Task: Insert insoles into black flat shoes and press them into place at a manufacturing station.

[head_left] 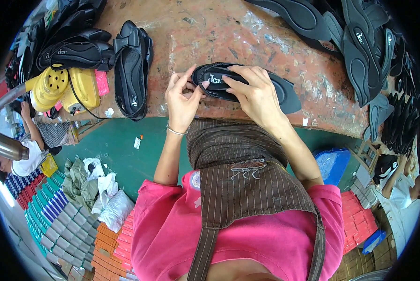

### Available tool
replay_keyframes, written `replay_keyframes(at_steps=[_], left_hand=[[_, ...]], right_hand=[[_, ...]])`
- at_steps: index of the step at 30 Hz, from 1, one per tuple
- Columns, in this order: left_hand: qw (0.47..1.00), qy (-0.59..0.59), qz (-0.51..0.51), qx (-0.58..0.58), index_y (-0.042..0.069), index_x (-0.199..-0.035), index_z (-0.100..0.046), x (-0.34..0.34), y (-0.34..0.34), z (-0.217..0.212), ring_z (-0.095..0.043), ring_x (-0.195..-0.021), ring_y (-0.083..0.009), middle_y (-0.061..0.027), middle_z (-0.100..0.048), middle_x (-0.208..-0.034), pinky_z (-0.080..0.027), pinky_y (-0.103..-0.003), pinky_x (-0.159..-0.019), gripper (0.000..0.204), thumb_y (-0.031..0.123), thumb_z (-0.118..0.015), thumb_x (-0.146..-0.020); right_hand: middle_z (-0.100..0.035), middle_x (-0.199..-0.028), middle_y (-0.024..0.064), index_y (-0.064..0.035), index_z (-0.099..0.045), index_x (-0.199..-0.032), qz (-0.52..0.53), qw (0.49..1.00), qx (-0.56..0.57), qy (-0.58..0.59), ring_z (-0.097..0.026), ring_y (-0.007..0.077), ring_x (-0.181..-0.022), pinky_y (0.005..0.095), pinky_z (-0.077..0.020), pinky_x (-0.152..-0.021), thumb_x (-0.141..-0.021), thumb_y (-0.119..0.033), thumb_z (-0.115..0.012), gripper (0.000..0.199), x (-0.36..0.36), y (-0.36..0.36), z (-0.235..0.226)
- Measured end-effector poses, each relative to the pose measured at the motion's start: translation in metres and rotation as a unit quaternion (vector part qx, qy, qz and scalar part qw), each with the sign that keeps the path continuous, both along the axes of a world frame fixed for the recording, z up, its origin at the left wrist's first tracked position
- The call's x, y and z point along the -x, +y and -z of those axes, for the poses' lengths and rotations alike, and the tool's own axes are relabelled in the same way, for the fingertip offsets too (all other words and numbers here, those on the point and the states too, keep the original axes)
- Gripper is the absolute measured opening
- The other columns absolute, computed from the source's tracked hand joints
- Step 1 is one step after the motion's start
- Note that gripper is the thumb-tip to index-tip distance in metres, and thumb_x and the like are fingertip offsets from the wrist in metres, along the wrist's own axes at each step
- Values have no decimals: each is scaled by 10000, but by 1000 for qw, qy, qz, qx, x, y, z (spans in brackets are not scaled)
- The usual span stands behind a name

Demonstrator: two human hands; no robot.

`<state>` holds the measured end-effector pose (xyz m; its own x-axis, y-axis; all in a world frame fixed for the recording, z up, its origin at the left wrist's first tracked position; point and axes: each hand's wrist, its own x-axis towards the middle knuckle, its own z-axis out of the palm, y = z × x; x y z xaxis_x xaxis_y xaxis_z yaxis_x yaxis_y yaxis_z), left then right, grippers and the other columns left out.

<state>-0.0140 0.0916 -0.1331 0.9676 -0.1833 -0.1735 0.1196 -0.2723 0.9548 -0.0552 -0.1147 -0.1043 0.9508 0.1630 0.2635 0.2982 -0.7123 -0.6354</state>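
Observation:
A black slip-on shoe (225, 97) lies sideways near the front edge of the worktable, its heel end to the left. Inside it is a dark padded insole (215, 87) with pale lettering at the heel. My left hand (179, 96) grips the shoe's heel rim between bent fingers and thumb. From above, my right hand (257, 91) reaches over the shoe, thumb and fingers bent down onto the insole and far rim. Beyond that hand the insole's broad front end shows at the right; my right palm hides the middle of the shoe.
A black shoe with a bow (134, 70) stands left of my hands. Several more shoes (76, 52) are heaped behind a yellow tool (83, 93) with a black cord. Dark insoles (360, 61) pile up at the right of the worn, stained table (191, 35).

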Motion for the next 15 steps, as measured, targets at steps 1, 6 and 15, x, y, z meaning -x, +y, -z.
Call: replay_keyframes(at_steps=[1, 6, 15], left_hand=[[1000, -8, 0, 0, -6, -1269, -628, 1, -1, 3, -593, -738, -60, -22, -490, -1030, -595, -221, -623, 425, -9, -731, -856], [997, -50, -30, -42, -12, -1181, -679, -1, -5, 6, -583, -639, -68, -28, -534, -924, -519, -208, -546, 426, 42, -818, -782], [992, -54, -80, -76, -31, -983, -726, -13, -17, 5, -464, -577, 3, 51, -538, -739, -351, -171, -498, 202, 22, -799, -802]], right_hand=[[-650, -1156, 119, -30, -740, -1034, -1, 1000, -16, 2, -613, 298, -1044, 425, -472, -936, -726, -60, -750, 310, -2, 2, 2], [-647, -1151, 148, -14, -734, -1031, -2, 1000, -14, 19, -617, 319, -1047, 428, -480, -942, -725, -49, -747, 308, -7, 8, 8], [-607, -1181, 185, 32, -684, -1110, -18, 998, 26, 50, -590, 346, -1128, 441, -482, -975, -751, -33, -694, 365, -8, 13, 20]])
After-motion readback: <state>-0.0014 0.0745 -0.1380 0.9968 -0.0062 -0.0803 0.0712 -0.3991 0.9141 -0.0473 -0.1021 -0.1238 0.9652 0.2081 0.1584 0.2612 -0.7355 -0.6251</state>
